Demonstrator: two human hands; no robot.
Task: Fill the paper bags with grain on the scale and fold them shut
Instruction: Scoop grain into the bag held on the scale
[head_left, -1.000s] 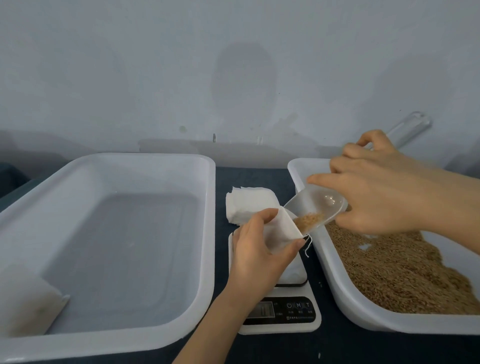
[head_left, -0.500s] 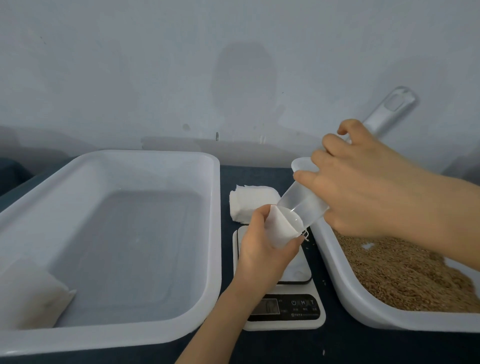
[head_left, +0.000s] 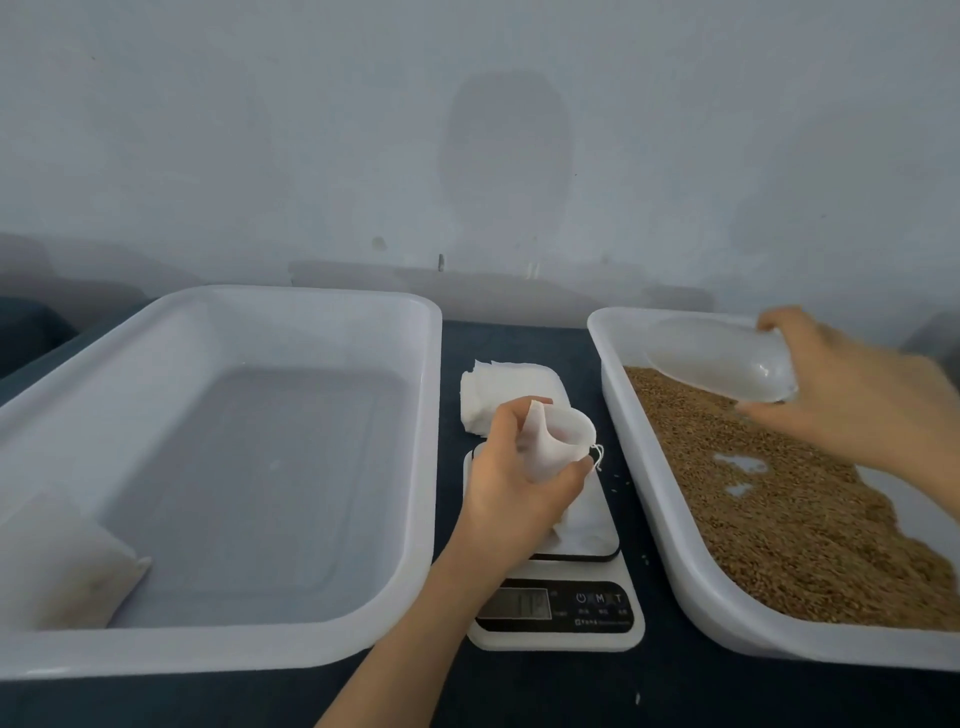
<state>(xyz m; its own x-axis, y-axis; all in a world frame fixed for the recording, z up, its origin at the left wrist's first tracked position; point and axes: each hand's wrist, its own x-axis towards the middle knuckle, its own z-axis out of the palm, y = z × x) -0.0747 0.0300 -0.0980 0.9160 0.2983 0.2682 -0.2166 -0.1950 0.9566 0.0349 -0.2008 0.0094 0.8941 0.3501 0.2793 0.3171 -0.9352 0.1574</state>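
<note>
The paper bag (head_left: 558, 441) stands on the scale (head_left: 558, 582), its mouth pinched open by the left hand (head_left: 511, 478), whose fingers are clamped on its near wall. That grip is the weak spot — if it presses down, the reading will likely run high, and if it slackens the soft mouth could sag shut or the bag tip, spilling grain onto the dark tabletop (head_left: 519, 691), where a few kernels seem to lie already.

The right hand (head_left: 852, 400), fingers wrapped round a clear scoop (head_left: 722, 366), hovers over the grain (head_left: 779, 509) in the right tray (head_left: 691, 577). The scoop looks empty; an overfull load might miss the narrow opening.

The left tray (head_left: 291, 649) holds only one filled bag (head_left: 57, 566), at its near left corner. A stack of empty bags (head_left: 498, 389) lies just behind the scale.
</note>
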